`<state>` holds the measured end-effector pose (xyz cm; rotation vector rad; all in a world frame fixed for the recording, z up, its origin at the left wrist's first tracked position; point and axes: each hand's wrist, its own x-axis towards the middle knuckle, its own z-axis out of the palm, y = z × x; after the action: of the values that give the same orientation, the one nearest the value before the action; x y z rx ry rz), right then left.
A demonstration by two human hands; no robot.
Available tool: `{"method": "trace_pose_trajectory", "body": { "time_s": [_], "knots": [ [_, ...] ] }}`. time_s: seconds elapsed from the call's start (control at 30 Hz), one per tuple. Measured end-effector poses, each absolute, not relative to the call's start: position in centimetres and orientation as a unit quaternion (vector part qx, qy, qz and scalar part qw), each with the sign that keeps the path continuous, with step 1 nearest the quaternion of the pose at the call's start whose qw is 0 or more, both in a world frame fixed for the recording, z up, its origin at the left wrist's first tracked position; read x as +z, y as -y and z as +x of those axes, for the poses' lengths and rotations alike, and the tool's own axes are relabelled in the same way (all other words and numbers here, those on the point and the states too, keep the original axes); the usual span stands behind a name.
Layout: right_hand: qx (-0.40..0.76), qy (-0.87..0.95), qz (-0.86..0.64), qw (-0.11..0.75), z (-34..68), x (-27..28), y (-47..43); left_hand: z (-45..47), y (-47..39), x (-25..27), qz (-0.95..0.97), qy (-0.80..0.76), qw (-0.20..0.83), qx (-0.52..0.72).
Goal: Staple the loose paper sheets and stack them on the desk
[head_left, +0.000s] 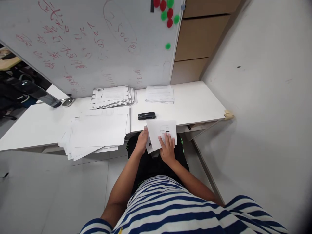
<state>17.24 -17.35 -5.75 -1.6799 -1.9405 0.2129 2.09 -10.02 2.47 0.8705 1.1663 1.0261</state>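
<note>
A few sheets of printed paper [156, 128] lie at the desk's front edge, partly over my lap, and their corners do not line up. My left hand [142, 140] pinches them along their left side, thumb on top. Across the lower right of the top sheet, my right hand [167, 150] rests flat with its fingers spread. Just beyond the sheets, a black stapler [146, 116] lies sideways on the desk, touched by neither hand. How many sheets are in the bundle is hidden.
Loose papers [102, 130] overhang the white desk's [195, 100] front edge at left. Behind them stand a paper stack [110, 97] and a smaller stack [159, 94]. A computer mouse [68, 102] and a dark bottle [46, 96] are far left. A whiteboard [146, 35] rises behind.
</note>
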Motion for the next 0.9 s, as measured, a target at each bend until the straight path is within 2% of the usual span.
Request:
{"method": "trace_pose_trajectory", "body": {
  "time_s": [0.1, 0.23, 0.37, 0.43, 0.53, 0.63, 0.73, 0.9],
  "knots": [
    [0.083, 0.728, -0.624, 0.273, 17.9, -5.6, 17.5, 1.5, 10.6, 2.8, 0.406, -0.509, 0.633, 0.419],
    [0.079, 0.737, -0.614, 0.271, 18.5, -5.8, 17.9, 1.4, 11.0, 2.6, 0.449, -0.566, 0.563, 0.401],
    [0.087, 0.746, -0.599, 0.277, 19.6, -5.1, 17.9, 0.5, 10.2, 2.8, 0.503, -0.556, 0.53, 0.396],
    [0.096, 0.702, -0.63, 0.317, 20.9, -4.0, 17.0, -0.3, 9.4, 3.6, 0.539, -0.541, 0.512, 0.394],
    [0.131, 0.575, -0.677, 0.44, 23.6, -1.2, 13.9, -1.3, 7.9, 5.8, 0.586, -0.516, 0.479, 0.402],
    [0.264, 0.532, -0.601, 0.535, 25.8, 2.1, 9.8, -1.7, 6.3, 8.5, 0.613, -0.498, 0.447, 0.42],
    [0.35, 0.516, -0.532, 0.574, 25.6, 4.3, 6.9, -1.5, 4.9, 10.0, 0.634, -0.47, 0.415, 0.452],
    [0.324, 0.509, -0.544, 0.583, 21.4, 3.5, 6.2, -1.1, 3.6, 6.9, 0.586, -0.507, 0.377, 0.506]
  ]
}}
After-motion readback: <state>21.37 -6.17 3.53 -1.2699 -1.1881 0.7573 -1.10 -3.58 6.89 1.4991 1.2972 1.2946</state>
